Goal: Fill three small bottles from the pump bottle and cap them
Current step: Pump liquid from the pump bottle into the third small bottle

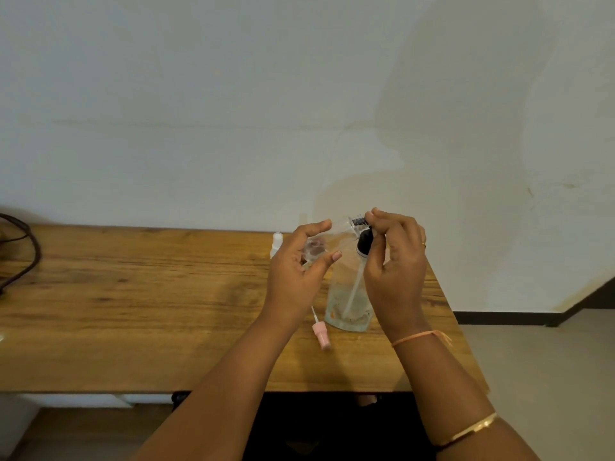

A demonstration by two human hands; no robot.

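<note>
- One small bottle (pixel 314 249) sits tilted in my left grip (pixel 299 261), fingers curled round it, beside the pump bottle (pixel 349 304).
- My right grip (pixel 396 261) pinches the pump head.
- Filling step, I judge; next, press steadily, then fit the pink cap (pixel 321 334).

Head-worn view, down over table (pixel 133 311)

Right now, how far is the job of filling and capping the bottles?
Done: nothing surely; a small white bottle stands behind the left hand, its fill hidden. In hand: the left hand holds a small clear bottle on its side, and the right hand pinches its mouth end above the pump bottle. Left: a pink spray cap lies loose on the table, so capping remains.
</note>
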